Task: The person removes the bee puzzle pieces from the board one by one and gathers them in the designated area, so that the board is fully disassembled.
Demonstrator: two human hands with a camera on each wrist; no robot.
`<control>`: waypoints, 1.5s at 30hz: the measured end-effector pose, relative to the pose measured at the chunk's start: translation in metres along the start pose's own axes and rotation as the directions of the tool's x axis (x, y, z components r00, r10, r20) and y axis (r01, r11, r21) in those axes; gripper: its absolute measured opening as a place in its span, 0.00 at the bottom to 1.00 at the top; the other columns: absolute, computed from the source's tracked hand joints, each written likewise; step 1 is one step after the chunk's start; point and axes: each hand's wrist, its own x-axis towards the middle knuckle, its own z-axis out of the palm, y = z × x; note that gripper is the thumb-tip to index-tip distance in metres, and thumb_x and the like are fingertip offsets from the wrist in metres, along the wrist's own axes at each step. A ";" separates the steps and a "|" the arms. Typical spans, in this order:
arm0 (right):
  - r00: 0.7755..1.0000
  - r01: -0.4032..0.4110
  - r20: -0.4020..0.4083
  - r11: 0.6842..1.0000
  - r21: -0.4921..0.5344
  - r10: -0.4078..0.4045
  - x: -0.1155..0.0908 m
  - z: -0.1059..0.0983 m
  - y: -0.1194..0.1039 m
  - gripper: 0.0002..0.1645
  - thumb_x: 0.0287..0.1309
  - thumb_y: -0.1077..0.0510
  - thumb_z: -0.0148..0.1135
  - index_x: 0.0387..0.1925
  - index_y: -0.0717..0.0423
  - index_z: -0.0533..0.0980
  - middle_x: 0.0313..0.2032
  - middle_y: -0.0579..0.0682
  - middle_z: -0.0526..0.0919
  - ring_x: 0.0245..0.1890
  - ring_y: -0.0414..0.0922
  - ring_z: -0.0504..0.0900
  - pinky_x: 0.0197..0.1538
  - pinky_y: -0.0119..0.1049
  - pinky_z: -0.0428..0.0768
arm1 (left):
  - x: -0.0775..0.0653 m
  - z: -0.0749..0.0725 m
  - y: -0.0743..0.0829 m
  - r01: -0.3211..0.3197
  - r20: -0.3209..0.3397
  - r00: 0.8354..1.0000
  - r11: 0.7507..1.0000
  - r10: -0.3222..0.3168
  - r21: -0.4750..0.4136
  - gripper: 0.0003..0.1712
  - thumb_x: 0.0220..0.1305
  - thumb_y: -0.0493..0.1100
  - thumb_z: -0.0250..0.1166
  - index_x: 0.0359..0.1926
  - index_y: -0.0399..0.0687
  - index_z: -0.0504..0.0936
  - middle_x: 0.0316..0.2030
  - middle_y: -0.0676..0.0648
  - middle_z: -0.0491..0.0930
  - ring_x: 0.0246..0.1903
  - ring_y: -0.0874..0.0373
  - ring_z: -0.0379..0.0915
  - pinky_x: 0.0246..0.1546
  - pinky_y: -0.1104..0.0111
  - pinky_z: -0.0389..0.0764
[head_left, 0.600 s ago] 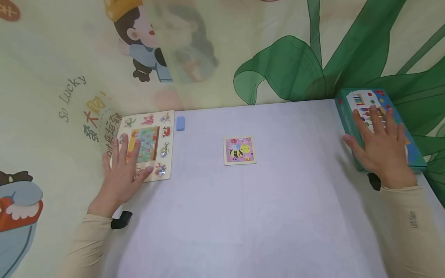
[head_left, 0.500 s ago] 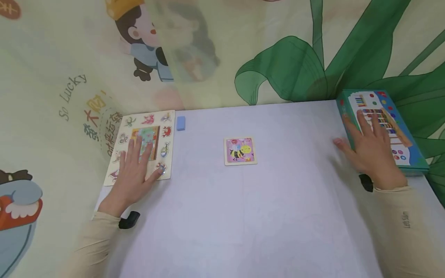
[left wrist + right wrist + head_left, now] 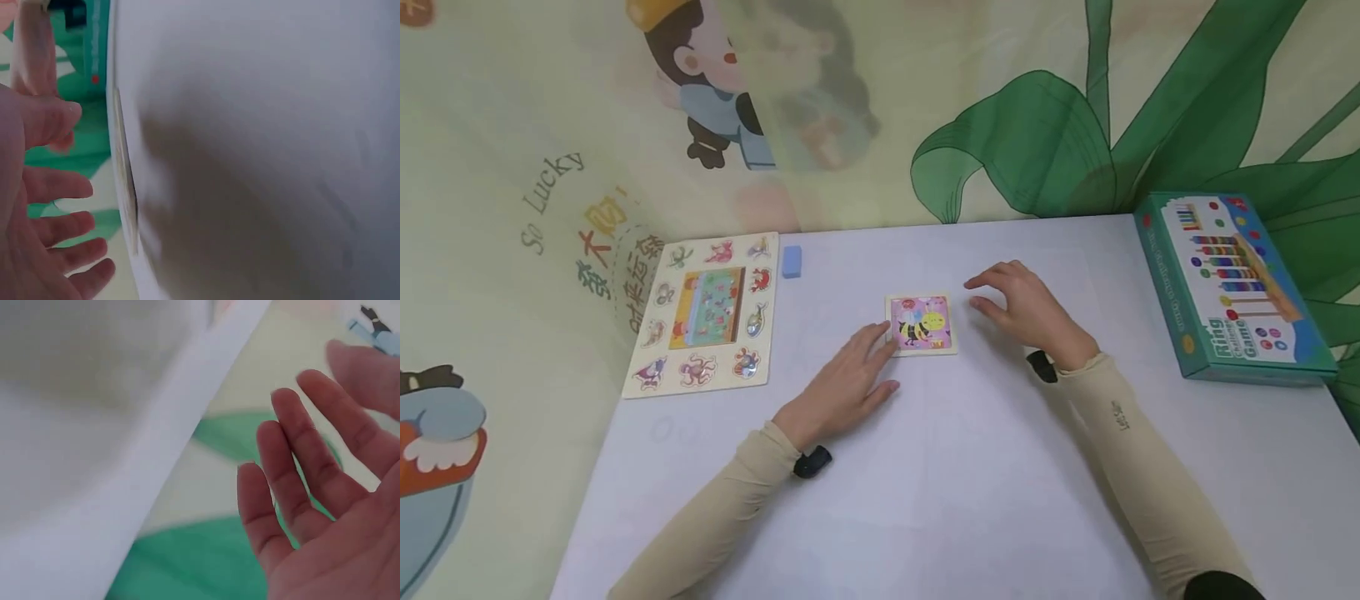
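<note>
A small square picture puzzle (image 3: 922,325) with a bee on a pink ground lies flat in the middle of the white table. My left hand (image 3: 844,385) is at its left side, fingertips overlapping the puzzle's left edge in the head view; the left wrist view shows that hand's fingers (image 3: 65,228) spread, with the puzzle's thin edge (image 3: 125,175) beyond them. To the right of the puzzle, my right hand (image 3: 1026,307) hovers apart from it, thumb and fingers parted. Nothing lies between the right fingers (image 3: 306,444) in the right wrist view.
A wooden board (image 3: 651,367) with sea-animal pieces lies at the table's left, a blue block (image 3: 792,262) beside its upper right corner. At the right edge stands a green toy box (image 3: 1247,287). A printed cloth (image 3: 865,192) hangs behind the table.
Both hands have moved inward to the bee puzzle, the left from over the animal board, the right from over the green box. The puzzle, board and box stay in place on the table.
</note>
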 end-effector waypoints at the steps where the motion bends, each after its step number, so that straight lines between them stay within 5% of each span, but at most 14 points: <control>1: 1.000 0.000 0.014 1.000 0.014 0.000 0.007 0.005 -0.004 0.15 0.70 0.62 0.68 0.55 0.62 0.85 0.53 0.62 0.86 0.58 0.61 0.78 0.64 0.59 0.76 | 0.005 0.004 0.004 -0.001 0.015 1.000 1.000 0.001 -0.012 0.36 0.80 0.52 0.60 0.79 0.37 0.66 0.81 0.35 0.56 0.82 0.40 0.51 0.82 0.52 0.57; 7: 0.996 -0.003 0.090 0.995 0.100 -0.006 0.038 0.035 -0.023 0.13 0.69 0.64 0.67 0.53 0.62 0.86 0.48 0.59 0.88 0.52 0.57 0.80 0.59 0.55 0.78 | 0.026 0.018 0.019 -0.012 0.075 0.997 0.998 0.016 -0.060 0.38 0.80 0.54 0.60 0.81 0.40 0.64 0.82 0.38 0.53 0.83 0.41 0.46 0.82 0.54 0.55; 15: 0.987 -0.001 0.158 0.989 0.151 -0.023 0.060 0.057 -0.030 0.10 0.68 0.64 0.70 0.49 0.61 0.88 0.45 0.57 0.89 0.47 0.54 0.82 0.55 0.51 0.78 | 0.030 0.024 0.022 0.008 0.135 0.991 1.000 -0.004 -0.029 0.43 0.79 0.58 0.60 0.82 0.39 0.59 0.84 0.38 0.50 0.84 0.39 0.41 0.83 0.52 0.51; 31: 0.983 -0.050 0.179 0.994 0.099 0.032 0.071 0.069 -0.035 0.10 0.66 0.61 0.73 0.48 0.58 0.90 0.44 0.55 0.88 0.41 0.50 0.82 0.48 0.46 0.79 | 0.028 0.028 0.022 -0.015 0.152 0.988 0.999 0.007 0.047 0.45 0.80 0.58 0.59 0.83 0.37 0.56 0.84 0.35 0.48 0.84 0.37 0.39 0.82 0.49 0.54; 45: 0.981 -0.070 0.185 0.996 0.053 0.059 0.074 0.073 -0.043 0.09 0.66 0.61 0.72 0.45 0.59 0.89 0.41 0.54 0.89 0.42 0.51 0.85 0.51 0.47 0.82 | 0.028 0.025 0.024 -0.017 0.151 0.989 0.999 0.011 0.039 0.45 0.79 0.58 0.60 0.83 0.38 0.57 0.84 0.36 0.50 0.84 0.38 0.40 0.83 0.50 0.53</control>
